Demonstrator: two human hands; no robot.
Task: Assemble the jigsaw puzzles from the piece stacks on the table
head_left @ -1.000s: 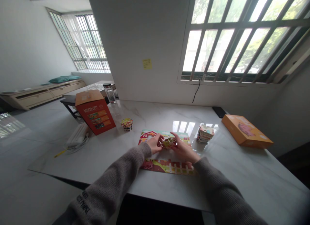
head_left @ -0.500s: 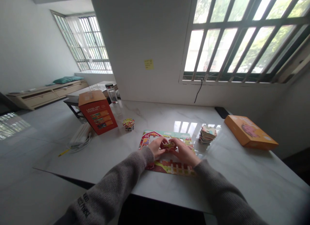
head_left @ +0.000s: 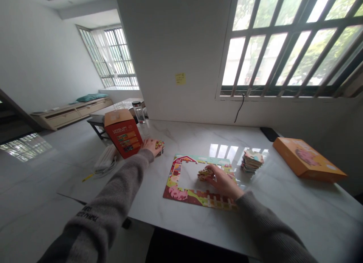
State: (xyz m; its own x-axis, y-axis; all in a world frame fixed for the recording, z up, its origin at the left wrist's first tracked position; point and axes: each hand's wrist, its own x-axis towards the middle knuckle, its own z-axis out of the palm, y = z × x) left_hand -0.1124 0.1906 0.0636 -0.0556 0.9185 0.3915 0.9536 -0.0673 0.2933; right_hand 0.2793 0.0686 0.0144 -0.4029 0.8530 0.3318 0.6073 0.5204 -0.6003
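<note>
Your left hand (head_left: 150, 145) touches a small multicoloured stack of cardboard puzzle pieces (head_left: 160, 146); you cannot tell its grip; your right hand (head_left: 224, 181) grips a multicoloured cluster of cardboard pieces (head_left: 205, 174) over the open centre of a farm-scene puzzle frame (head_left: 176, 191) on the white marble worktop (head_left: 297, 214).

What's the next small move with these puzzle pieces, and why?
Probably pick one piece off the small stack of puzzle pieces with the left hand and bring it to the puzzle frame. That hand is right at the stack, the frame's middle is largely open, and the right hand is occupied with the loose pieces.
</note>
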